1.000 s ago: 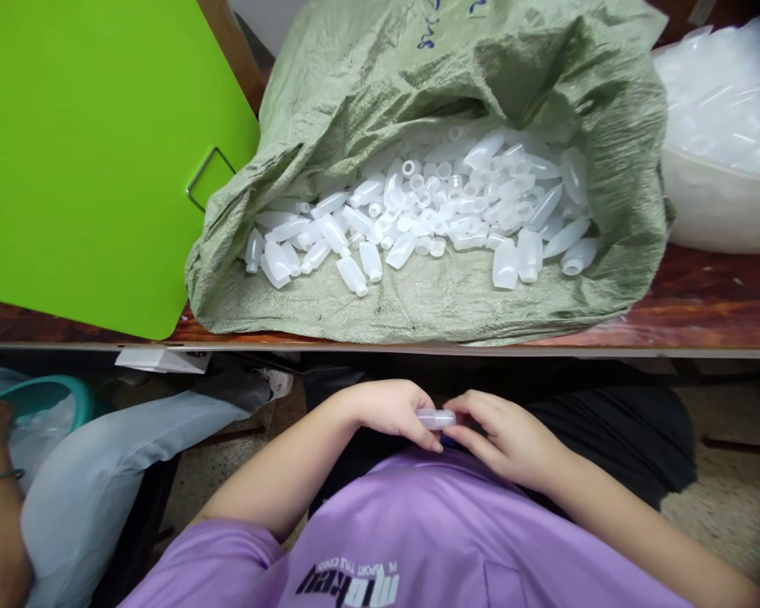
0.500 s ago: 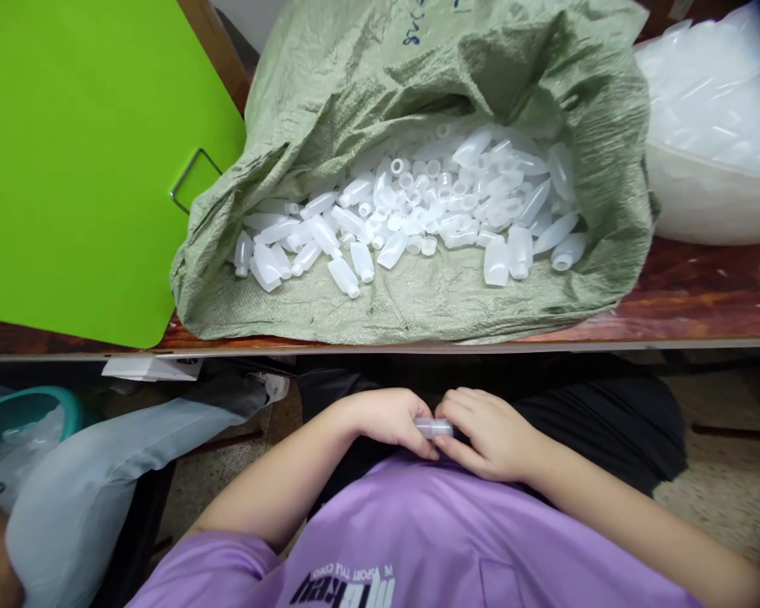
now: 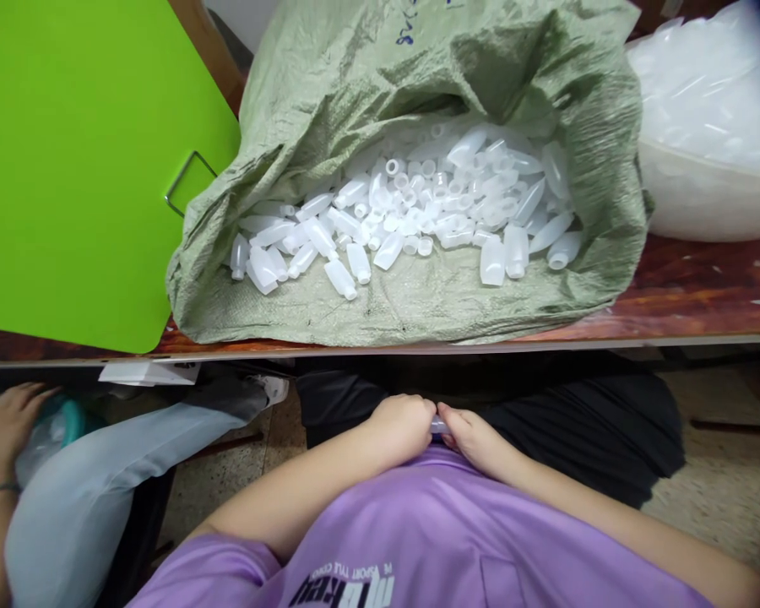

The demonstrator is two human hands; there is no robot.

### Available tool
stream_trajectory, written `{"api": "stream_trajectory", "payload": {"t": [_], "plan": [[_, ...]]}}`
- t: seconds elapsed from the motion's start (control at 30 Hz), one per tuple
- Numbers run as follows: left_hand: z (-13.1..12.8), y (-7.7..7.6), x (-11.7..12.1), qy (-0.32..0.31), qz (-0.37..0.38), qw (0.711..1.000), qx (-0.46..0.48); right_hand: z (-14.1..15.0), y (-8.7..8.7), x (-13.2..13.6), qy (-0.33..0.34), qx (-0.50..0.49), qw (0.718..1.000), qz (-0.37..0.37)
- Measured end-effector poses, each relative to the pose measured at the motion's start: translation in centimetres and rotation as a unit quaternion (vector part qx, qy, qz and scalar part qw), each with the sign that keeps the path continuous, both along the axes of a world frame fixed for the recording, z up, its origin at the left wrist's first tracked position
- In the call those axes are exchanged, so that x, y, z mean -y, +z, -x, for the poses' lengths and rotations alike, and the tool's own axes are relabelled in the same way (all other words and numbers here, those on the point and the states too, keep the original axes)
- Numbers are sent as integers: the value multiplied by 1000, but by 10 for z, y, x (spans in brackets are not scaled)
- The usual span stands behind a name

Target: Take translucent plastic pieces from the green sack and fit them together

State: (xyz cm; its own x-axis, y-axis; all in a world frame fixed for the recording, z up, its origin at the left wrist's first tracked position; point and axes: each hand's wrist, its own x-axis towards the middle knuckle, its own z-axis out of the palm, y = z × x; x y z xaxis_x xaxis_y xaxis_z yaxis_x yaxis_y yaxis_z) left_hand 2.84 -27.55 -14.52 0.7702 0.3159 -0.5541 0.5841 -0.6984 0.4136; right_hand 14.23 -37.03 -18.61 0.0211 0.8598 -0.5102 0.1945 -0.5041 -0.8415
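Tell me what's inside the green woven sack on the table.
The green woven sack lies open on the table, spilling a heap of small white plastic bottles, uncapped, lying every way. How far the heap runs back under the sack's folded top is covered.

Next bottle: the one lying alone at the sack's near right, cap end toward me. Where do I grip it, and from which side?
Take that small bottle across its flat body, coming from above at the sack mouth. It lies flat and clear of the pile, its sides exposed, so the fingers probably fit either side.
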Motion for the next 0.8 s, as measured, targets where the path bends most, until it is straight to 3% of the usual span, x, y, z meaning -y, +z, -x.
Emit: {"api": "stream_trajectory", "payload": {"t": [0.13, 0.3, 0.4, 0.5, 0.6, 0.67, 0.73, 0.8], "plan": [[-5, -6, -9, 26, -1, 1000, -5, -7, 0, -7, -21, 39, 999, -9], [-13, -16, -24, 112, -40, 993, -23, -34, -8, -12, -77, 109, 991, -17], [-13, -10, -31, 153, -69, 986, -18, -52, -3, -12, -60, 128, 989, -31], [-2, 17, -40, 100, -45, 994, 12, -61, 21, -11, 22, 146, 987, -59], [15, 61, -54, -12, 40, 995, 85, -64, 60, -15, 116, 138, 978, -106], [26, 90, -68, -46, 55, 984, 163, -67, 87, -23, 149, 141, 964, -166], [33, 111, -87, -22, -42, 971, 236, -72, 109, -39, 120, 195, 943, -240], [36, 119, -112, 26, -222, 942, 249, -78, 124, -64, 58, 303, 905, -293]]}}
